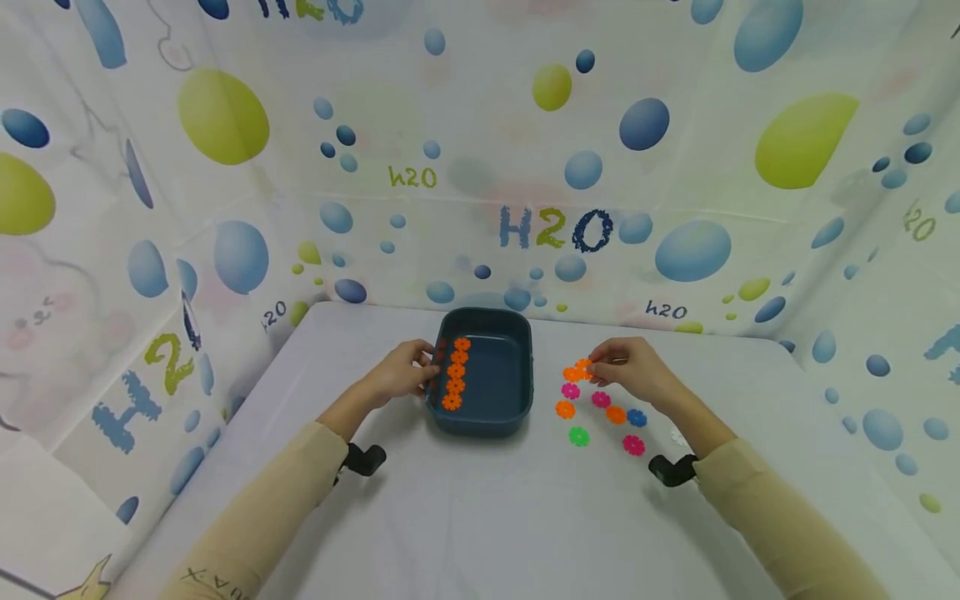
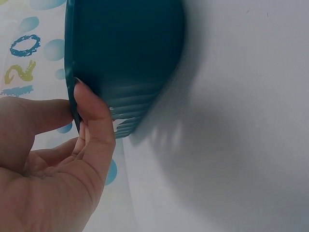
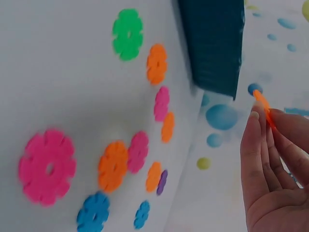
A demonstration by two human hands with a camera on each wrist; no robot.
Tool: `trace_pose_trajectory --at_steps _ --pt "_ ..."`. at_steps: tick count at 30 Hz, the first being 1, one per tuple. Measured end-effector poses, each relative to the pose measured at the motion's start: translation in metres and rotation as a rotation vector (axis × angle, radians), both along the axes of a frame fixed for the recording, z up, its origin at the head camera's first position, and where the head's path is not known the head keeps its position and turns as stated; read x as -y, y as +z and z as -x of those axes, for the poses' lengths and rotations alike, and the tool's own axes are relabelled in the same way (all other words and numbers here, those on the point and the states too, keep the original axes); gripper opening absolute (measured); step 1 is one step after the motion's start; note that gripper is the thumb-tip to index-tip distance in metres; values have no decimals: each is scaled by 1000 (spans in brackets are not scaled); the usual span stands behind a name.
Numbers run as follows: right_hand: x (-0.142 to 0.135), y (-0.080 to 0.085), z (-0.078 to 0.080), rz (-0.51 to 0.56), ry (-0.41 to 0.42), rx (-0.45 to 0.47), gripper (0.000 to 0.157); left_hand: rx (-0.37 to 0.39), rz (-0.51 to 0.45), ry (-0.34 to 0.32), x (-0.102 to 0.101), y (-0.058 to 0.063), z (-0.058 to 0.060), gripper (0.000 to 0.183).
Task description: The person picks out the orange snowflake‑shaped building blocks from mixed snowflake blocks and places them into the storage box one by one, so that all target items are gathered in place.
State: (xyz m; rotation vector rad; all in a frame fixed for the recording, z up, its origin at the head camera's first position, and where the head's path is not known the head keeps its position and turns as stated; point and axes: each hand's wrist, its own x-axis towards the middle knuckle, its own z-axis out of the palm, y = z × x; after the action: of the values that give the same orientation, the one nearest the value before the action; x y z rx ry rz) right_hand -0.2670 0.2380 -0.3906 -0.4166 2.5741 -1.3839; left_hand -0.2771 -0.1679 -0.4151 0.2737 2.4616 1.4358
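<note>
My left hand grips the left rim of a dark teal plastic bin, thumb on one side of the wall and fingers on the other. In the left wrist view, the bin's outer wall shows ridges beside the fingers. Several orange flower-shaped discs lie in a row inside, along the bin's left side. To the right of the bin, my right hand pinches an orange flower-shaped disc between thumb and fingertips, held above the white cloth and seen nearly edge-on in the right wrist view.
Loose notched discs lie on the cloth below my right hand: a green one, a blue one, several pink and orange ones, and a purple one. A pale disc lies near the right wrist. A patterned curtain stands behind.
</note>
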Motion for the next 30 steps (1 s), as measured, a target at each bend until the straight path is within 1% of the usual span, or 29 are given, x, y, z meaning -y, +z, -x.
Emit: trace_pose_trajectory --at_steps 7,16,22,30 --pt "25 -2 3 -10 26 -14 24 13 -18 -3 1 -2 1 40" --pt "59 9 1 37 84 -15 19 10 -23 -1 2 -3 1 41" --pt "85 11 9 57 107 -30 14 8 -25 5 3 -4 1 41" --pt "114 14 17 76 162 -55 12 4 -34 10 0 -5 0 41"
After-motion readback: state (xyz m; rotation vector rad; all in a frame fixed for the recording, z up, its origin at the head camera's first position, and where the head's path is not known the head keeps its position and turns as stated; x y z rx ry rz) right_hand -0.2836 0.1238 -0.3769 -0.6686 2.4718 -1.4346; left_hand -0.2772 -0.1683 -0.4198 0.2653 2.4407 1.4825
